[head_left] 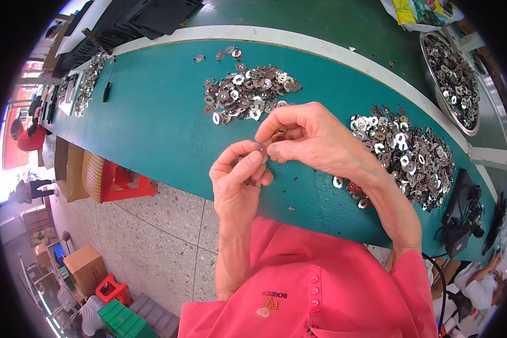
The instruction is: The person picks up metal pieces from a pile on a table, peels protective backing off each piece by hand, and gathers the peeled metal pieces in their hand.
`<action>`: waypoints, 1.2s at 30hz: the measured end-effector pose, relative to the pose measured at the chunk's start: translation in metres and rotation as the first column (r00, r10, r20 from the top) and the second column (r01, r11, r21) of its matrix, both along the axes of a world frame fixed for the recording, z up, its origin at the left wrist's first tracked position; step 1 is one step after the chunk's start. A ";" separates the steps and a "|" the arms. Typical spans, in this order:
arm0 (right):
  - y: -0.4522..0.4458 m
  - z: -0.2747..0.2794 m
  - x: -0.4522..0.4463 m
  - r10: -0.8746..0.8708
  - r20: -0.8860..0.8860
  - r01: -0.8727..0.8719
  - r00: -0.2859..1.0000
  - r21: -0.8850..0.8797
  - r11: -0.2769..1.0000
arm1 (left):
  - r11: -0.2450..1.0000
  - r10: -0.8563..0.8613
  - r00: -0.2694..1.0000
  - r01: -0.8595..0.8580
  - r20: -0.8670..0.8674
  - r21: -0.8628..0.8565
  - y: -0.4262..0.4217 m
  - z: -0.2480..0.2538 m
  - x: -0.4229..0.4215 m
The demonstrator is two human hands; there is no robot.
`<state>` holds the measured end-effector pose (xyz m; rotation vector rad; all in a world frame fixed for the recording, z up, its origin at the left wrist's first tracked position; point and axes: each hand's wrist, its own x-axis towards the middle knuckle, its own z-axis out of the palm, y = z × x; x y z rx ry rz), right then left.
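My left hand (235,176) is closed, thumb and forefinger pinching a small flat metal piece (263,151). From the other side, my right hand (316,138) meets it with thumb and fingertips pressed at the same piece. The fingers cover most of the piece, so its full shape is hidden. Both hands are raised over the near part of the green table (152,101). Beyond them lies a pile of small round metal pieces with cut-out slots (248,93). A larger pile of similar metal pieces (408,160) spreads beside my right forearm.
A metal basin (473,127) full of similar pieces stands past the table's far right edge. A black device with cables (461,217) sits at the right end. A black pen (106,92) lies far left, near another metal heap (89,84). A red stool (127,183) stands left.
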<state>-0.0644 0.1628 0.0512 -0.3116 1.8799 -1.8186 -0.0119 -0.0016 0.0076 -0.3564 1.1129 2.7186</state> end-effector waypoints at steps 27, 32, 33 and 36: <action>0.006 -0.005 -0.004 0.031 0.052 -0.031 0.998 0.003 1.000 | 0.994 0.029 1.000 -0.029 0.006 -0.107 0.007 0.002 0.002; 0.004 -0.001 -0.003 0.016 0.061 -0.018 0.998 0.027 0.999 | 0.989 0.031 0.999 -0.030 0.006 -0.146 0.008 0.005 0.002; 0.003 0.000 -0.003 0.011 0.065 -0.013 0.998 0.030 0.999 | 0.989 0.029 1.000 -0.029 0.001 -0.148 0.009 0.006 0.002; 0.003 0.000 -0.002 -0.002 0.069 0.000 0.998 0.035 0.999 | 0.985 0.026 1.000 -0.028 -0.016 -0.170 0.010 0.006 0.003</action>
